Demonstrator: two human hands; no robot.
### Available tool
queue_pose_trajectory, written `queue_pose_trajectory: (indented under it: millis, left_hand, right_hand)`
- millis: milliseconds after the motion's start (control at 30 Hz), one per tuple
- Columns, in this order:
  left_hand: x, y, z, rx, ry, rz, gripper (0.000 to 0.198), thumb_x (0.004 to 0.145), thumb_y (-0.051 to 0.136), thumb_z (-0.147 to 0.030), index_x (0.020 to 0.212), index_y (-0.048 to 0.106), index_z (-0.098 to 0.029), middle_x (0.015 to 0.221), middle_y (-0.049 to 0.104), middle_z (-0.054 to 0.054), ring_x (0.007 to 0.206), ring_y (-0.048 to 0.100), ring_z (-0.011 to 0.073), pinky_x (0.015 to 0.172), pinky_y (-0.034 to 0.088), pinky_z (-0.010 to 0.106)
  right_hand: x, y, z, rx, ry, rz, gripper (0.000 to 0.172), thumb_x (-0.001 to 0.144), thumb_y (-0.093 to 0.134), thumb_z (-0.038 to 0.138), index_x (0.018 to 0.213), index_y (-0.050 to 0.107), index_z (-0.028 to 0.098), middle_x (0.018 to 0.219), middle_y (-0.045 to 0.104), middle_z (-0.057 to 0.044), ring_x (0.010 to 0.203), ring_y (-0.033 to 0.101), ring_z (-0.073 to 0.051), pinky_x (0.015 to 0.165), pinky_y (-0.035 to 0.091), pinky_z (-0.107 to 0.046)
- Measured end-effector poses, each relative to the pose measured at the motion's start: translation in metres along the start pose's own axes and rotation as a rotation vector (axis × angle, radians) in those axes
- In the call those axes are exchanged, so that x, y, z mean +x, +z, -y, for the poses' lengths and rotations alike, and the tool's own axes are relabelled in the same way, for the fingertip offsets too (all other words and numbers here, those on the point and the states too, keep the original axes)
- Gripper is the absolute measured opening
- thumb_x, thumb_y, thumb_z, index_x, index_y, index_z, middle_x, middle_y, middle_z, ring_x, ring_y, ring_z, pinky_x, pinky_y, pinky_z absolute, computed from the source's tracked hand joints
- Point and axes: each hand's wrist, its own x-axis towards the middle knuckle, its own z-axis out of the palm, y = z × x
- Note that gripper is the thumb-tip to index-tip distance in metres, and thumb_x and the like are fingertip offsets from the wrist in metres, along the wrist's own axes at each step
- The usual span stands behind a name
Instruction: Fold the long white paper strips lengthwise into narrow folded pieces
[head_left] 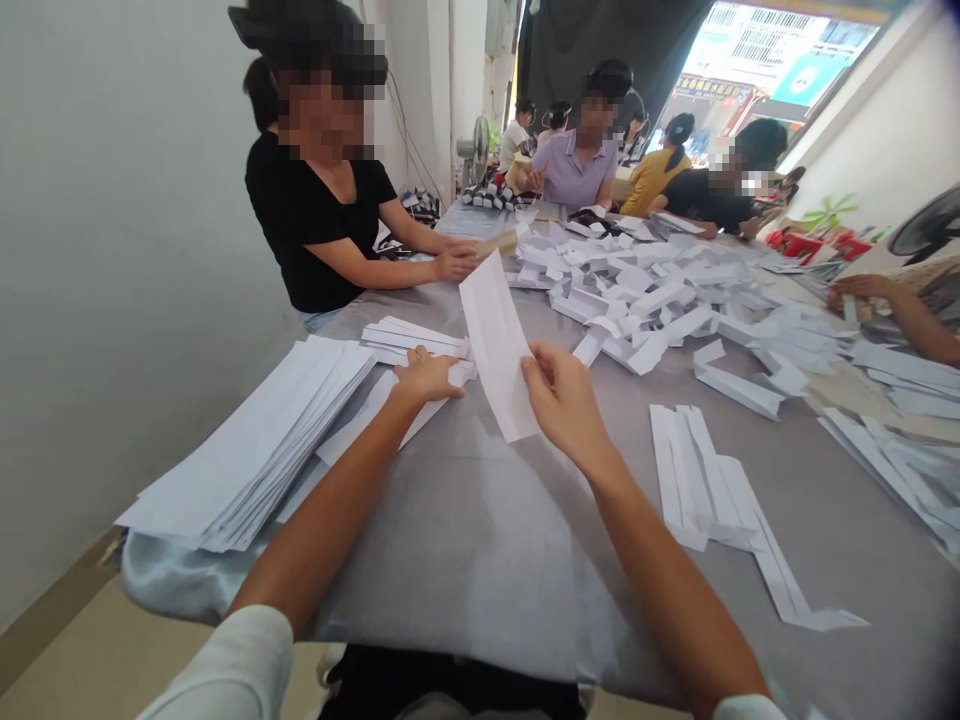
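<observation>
- Stack point(247, 440) of flat, white paper at the table's point(465, 570) left end: judging by its thickness, much is left to work through. Its lower layers blur together, so no count is possible.
- Co-worker point(326, 220) in black, beyond the stack: the hands are near something tan, partly hidden behind the raised paper and hard to make out.
- Strips point(409, 335) in a loose group right of the stack – probably next in line, or part done; their far ends overlap too much to tell.
- Left hand point(427, 378), palm down at the near end of the strips: fingers loosely spread, with no firm grip to be seen. Whether the fingertips press on the paper, I cannot tell.
- Sheet point(495, 340), upright and tilted above the table's middle: faint lines run along it, perhaps creases, so it looks only part shaped.
- Right hand point(561, 400) at the sheet's right edge: thumb in front, fingers curled behind and closed on it; the fingertips are hidden.
- Pile point(637, 290) of folded pieces beyond: a large share seems done, though the lower pieces are buried.
- Batch point(697, 480) near the right forearm: creased lengthwise, apparently part done.
- Bundle point(892, 470) at far right: cut off by the frame, its stage unclear.
</observation>
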Motion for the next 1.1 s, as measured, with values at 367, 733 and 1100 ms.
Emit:
queue_pose_trajectory:
  millis: [367, 733, 1100]
  left_hand:
    - [0.007, -0.009, 0.021, 0.030, -0.190, -0.037, 0.080, 0.079, 0.083, -0.058, 0.144, 0.064, -0.016, 0.161, 0.047, 0.032, 0.150, 0.042, 0.0495, 0.109, 0.049, 0.057]
    - [0.016, -0.004, 0.029, 0.031, -0.125, 0.013, 0.086, 0.073, 0.085, -0.056, 0.146, 0.062, -0.016, 0.160, 0.052, 0.031, 0.144, 0.051, 0.0516, 0.109, 0.050, 0.061]
    - [0.007, 0.010, 0.001, 0.049, -0.118, -0.191, 0.069, 0.091, 0.069, -0.057, 0.146, 0.060, -0.016, 0.159, 0.054, 0.030, 0.155, 0.037, 0.0510, 0.123, 0.023, 0.074]
  right_hand:
    - [0.000, -0.001, 0.000, -0.015, -0.007, -0.002, 0.033, 0.106, 0.046, 0.033, 0.111, 0.076, 0.019, 0.091, 0.074, -0.007, 0.081, 0.066, -0.024, 0.077, 0.048, -0.036]
    - [-0.001, 0.003, 0.001, -0.066, -0.007, 0.037, 0.029, 0.105, 0.046, 0.031, 0.099, 0.073, 0.019, 0.082, 0.070, -0.004, 0.078, 0.064, -0.023, 0.073, 0.042, -0.034]
    - [-0.001, 0.004, 0.000, -0.115, -0.012, 0.043, 0.029, 0.105, 0.046, 0.030, 0.100, 0.073, 0.019, 0.080, 0.070, -0.003, 0.070, 0.059, -0.021, 0.068, 0.037, -0.033]
